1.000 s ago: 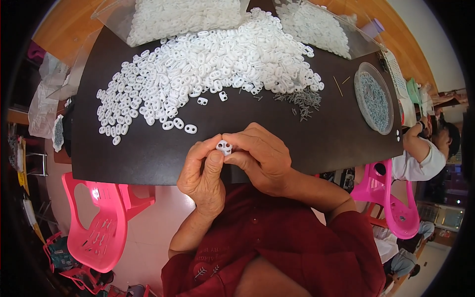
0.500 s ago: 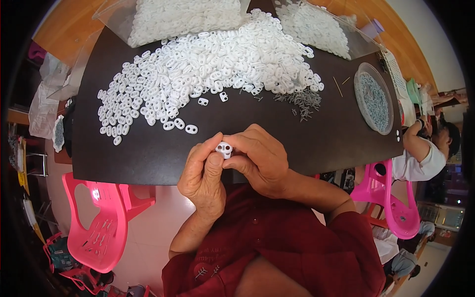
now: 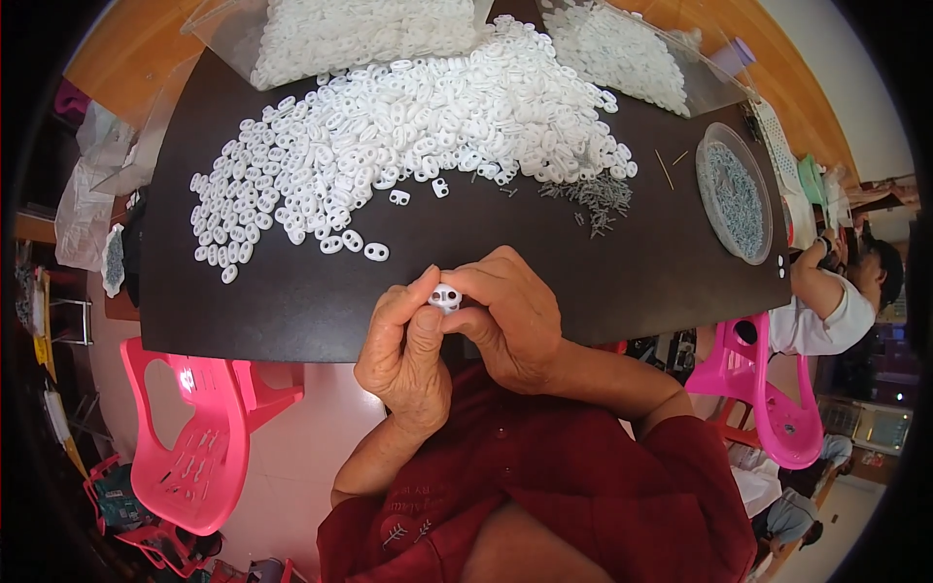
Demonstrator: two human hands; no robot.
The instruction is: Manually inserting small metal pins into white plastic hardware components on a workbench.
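Table (image 3: pixel 282 311): dark, under white heap (image 3: pixel 389 131)
Your left hand (image 3: pixel 403 355), right hand (image 3: pixel 513 319): pinching white piece (image 3: pixel 445 295) before heap
Your shirt (image 3: pixel 593 486): red, lettered

Dark red short-sleeved shirt (image 3: pixel 603 496) with pale leaf marks (image 3: pixel 394 535)
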